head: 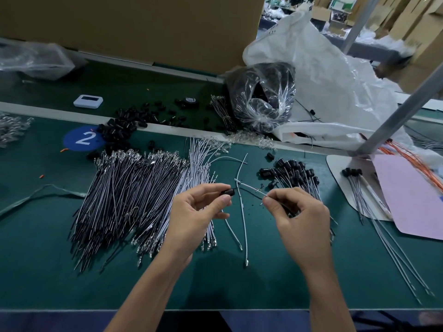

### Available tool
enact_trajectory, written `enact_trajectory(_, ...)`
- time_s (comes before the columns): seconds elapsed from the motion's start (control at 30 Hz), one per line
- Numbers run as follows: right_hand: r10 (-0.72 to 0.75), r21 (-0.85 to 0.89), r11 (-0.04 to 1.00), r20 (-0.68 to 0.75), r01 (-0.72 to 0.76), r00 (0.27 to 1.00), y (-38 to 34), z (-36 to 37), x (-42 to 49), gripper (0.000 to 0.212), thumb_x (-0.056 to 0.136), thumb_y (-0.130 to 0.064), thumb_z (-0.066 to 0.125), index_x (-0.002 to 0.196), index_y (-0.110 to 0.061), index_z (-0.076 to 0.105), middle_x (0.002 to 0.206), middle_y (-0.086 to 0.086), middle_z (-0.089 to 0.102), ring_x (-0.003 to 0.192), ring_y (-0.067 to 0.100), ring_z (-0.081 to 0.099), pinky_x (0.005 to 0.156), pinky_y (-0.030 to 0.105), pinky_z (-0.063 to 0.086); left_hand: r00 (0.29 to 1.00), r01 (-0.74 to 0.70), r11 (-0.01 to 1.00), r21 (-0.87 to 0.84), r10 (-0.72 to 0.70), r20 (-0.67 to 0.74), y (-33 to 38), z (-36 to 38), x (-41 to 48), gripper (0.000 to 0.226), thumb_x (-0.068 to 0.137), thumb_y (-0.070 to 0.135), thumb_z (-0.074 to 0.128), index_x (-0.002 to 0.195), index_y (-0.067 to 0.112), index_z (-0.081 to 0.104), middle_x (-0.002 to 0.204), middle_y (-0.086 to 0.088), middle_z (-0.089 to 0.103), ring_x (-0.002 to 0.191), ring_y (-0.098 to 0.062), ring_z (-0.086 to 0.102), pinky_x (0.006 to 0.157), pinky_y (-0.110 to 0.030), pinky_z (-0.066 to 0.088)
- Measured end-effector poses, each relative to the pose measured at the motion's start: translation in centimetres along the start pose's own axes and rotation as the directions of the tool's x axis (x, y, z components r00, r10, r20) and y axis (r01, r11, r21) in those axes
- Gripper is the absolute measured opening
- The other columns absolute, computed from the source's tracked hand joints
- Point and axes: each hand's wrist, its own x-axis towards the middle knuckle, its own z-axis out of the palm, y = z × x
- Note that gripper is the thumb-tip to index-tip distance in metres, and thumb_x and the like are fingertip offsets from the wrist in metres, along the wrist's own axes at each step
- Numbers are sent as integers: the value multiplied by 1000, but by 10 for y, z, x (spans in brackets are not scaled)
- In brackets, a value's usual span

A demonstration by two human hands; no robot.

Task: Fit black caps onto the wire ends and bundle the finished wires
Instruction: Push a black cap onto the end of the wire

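My left hand (199, 212) pinches a small black cap (228, 192) between thumb and fingers, its opening facing right. My right hand (297, 212) holds a thin wire (249, 186) whose free end points left toward the cap, a short gap apart. A big fan of uncapped black and white wires (134, 200) lies to the left. Behind my right hand lies a heap of capped wires (294, 173). Loose black caps (124, 127) are scattered at the back left. A small bundle of capped wires (354, 185) rests on the right.
A clear bag of black caps (263, 97) and a large white plastic bag (335, 75) stand at the back right. A pink sheet (412, 200) and orange wires (412, 156) lie on the right, near a metal post (405, 109). Loose white wires (244, 224) lie between my hands.
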Motion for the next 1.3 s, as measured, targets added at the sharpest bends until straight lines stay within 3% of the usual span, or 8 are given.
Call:
enact_trajectory(0.47, 61, 35, 997, 136, -67, 989, 7, -5, 2, 31, 82, -7, 75, 71, -35, 65, 73, -11, 67, 68, 8, 60, 65, 22, 48, 999, 29, 998, 49, -30, 14, -1, 0, 1, 19, 73, 22, 71, 91, 18, 78, 85, -11, 75, 79, -18, 70, 66, -26, 58)
enact_trajectory(0.6, 83, 60, 994, 179, -95, 980, 10, 2, 0, 25, 84, -8, 74, 74, -30, 66, 72, -11, 66, 67, 5, 58, 65, 14, 43, 997, 25, 998, 59, -30, 77, -3, 5, 1, 18, 73, 22, 72, 90, 18, 78, 84, -6, 75, 79, -14, 70, 67, -25, 57)
enact_trajectory(0.77, 108, 93, 987, 198, -128, 974, 14, 8, -1, 18, 84, -10, 74, 74, -23, 69, 71, -6, 67, 65, 8, 59, 65, 19, 45, 998, 27, 999, 19, -28, 52, -6, 6, 2, 32, 68, 16, 75, 100, 15, 71, 90, -7, 75, 81, -18, 72, 65, -24, 57)
enact_trajectory(0.97, 123, 148, 977, 177, -150, 976, 13, 18, -5, 16, 83, -9, 75, 75, -22, 70, 69, -7, 66, 62, 4, 58, 63, 17, 45, 999, 6, 999, -32, -4, 53, -10, 10, 1, 21, 64, 9, 78, 85, 10, 74, 89, -13, 75, 81, -17, 71, 69, -25, 57)
enact_trajectory(1.07, 166, 198, 960, 159, -196, 973, 11, 23, -7, 16, 83, -10, 75, 74, -23, 71, 68, -7, 68, 62, 4, 59, 62, 15, 46, 998, 47, 991, -126, -43, 38, -13, 13, 0, 20, 65, 14, 78, 85, 12, 77, 90, -13, 75, 83, -18, 71, 68, -24, 56)
enact_trajectory(1.17, 192, 240, 944, 153, -225, 969, 10, 26, -8, 13, 82, -10, 76, 76, -21, 74, 69, -5, 70, 63, 10, 61, 63, 23, 50, 993, 111, 958, -265, -120, -15, -16, 16, 0, 18, 67, 19, 74, 83, 14, 79, 87, -9, 75, 81, -16, 72, 67, -20, 55)
enact_trajectory(1.3, 239, 304, 915, 117, -264, 964, 9, 32, -12, 13, 83, -13, 76, 77, -25, 75, 71, -4, 70, 64, 18, 63, 62, 24, 51, 976, 158, 893, -422, -205, -68, -17, 16, 2, 17, 68, 9, 69, 80, 13, 80, 84, -7, 75, 78, -12, 72, 69, -17, 55)
